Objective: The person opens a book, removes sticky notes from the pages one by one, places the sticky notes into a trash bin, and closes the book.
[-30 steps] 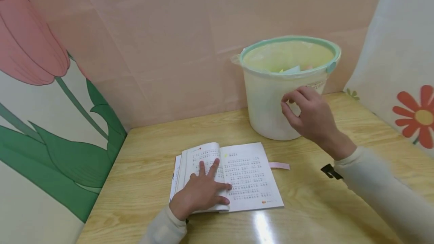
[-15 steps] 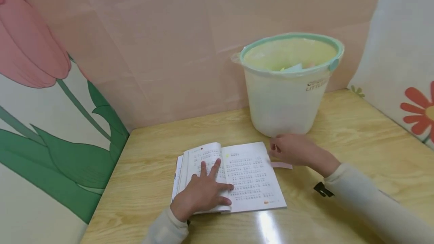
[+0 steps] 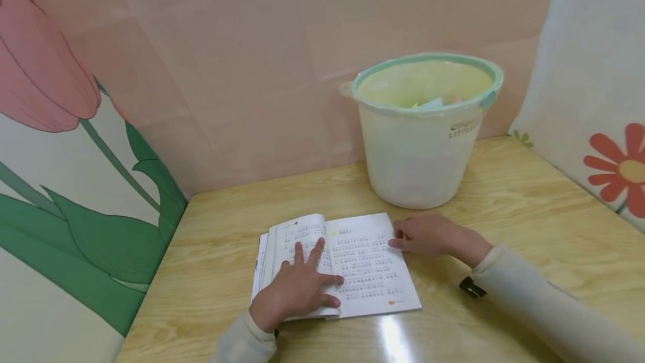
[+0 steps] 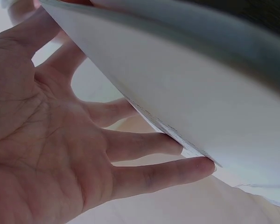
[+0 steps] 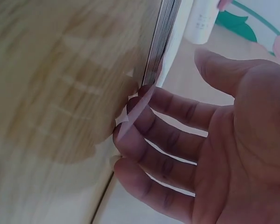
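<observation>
An open book (image 3: 365,290) with printed text lies on the wooden table. My left hand (image 3: 301,284) rests spread on its left page, fingers straight and apart, as the left wrist view also shows beside the page (image 4: 144,79). My right hand (image 3: 428,234) is at the upper right edge of the book. In the right wrist view, its bent fingers (image 5: 154,126) reach the page edges (image 5: 161,42) beside a pink paper strip (image 5: 139,109) sticking out of the book. The thumb stands apart from them over the page side. The head view hides the strip behind this hand.
A whitish bucket (image 3: 413,156) with a green rim and a liner stands behind the book, with paper scraps (image 3: 430,104) inside. Pink sheeting (image 3: 242,71) backs the wooden table (image 3: 216,273). Flower-printed panels (image 3: 113,251) flank both sides.
My right hand has come down from in front of the bucket to the book's right edge, covering the pink strip. The left hand stays on the left page.
</observation>
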`<move>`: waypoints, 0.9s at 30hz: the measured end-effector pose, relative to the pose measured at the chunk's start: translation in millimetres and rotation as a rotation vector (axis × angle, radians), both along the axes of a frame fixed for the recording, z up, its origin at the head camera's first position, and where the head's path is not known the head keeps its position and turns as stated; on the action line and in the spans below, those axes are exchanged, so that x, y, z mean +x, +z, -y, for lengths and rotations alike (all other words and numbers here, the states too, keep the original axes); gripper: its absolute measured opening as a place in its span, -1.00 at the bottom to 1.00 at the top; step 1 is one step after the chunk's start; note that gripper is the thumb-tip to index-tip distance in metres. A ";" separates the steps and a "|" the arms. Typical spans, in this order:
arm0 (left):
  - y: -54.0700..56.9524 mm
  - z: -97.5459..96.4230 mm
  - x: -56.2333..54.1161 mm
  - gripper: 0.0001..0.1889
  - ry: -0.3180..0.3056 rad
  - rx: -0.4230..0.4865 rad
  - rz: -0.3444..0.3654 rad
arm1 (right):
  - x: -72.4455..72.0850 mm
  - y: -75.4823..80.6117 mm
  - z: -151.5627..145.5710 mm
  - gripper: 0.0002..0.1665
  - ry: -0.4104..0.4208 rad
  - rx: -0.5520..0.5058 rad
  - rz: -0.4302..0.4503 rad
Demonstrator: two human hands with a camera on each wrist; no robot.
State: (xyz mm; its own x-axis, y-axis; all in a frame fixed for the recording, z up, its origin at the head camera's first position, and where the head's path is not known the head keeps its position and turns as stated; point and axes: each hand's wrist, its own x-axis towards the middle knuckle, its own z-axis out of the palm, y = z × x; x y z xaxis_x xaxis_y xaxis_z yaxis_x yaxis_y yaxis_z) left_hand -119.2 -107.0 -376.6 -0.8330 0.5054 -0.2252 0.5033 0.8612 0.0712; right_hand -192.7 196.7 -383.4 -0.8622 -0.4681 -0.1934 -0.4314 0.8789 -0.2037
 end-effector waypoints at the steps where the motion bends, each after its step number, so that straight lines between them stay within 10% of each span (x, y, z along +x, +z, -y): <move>1: -0.3 0.1 -0.1 -0.55 0.001 0.001 0.002 | 0.4 -0.6 0.5 -0.65 -0.002 0.000 0.003; 27: -0.3 -0.3 0.5 -0.55 -0.010 -0.011 -0.011 | 3.6 -3.5 -2.5 -0.70 0.053 0.023 -0.028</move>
State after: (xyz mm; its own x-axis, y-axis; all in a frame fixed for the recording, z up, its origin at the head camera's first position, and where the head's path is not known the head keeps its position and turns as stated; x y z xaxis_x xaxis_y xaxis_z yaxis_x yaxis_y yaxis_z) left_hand -118.7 -106.6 -377.0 -0.8304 0.5113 -0.2215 0.5125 0.8568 0.0563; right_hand -189.1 199.2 -386.9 -0.8418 -0.5085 -0.1809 -0.4823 0.8592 -0.1707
